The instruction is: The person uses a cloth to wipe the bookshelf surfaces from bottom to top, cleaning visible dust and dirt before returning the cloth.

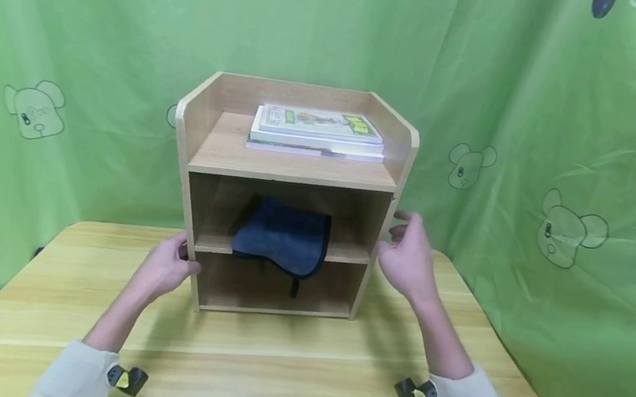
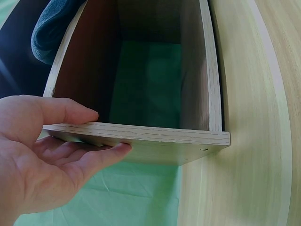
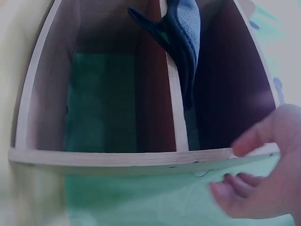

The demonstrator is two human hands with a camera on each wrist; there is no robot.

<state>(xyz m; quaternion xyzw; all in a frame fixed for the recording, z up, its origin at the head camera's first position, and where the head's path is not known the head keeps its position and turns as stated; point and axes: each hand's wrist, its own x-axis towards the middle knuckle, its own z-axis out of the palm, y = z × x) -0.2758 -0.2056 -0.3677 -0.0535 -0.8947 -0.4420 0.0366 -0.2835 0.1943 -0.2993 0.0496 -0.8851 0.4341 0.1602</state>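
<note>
A small wooden shelf [image 1: 291,177] stands upright on the table. My left hand [image 1: 168,264] grips its left side panel [image 2: 155,133], the thumb over the front edge and the fingers along the outer face. Beside the right side panel [image 3: 108,159] is my right hand [image 1: 409,256], fingers loosely bent and spread apart from the thumb. In the right wrist view that thumb overlaps the panel's edge, while the fingers hang away from its outer face. A dark blue cloth [image 1: 284,234] with black edging lies on the middle board and droops over its front.
Several thin books [image 1: 317,133] are stacked on the shelf's top board. The wooden table [image 1: 267,371] extends around the shelf's base. Green curtains [image 1: 328,21] with cartoon mouse prints hang behind and at both sides.
</note>
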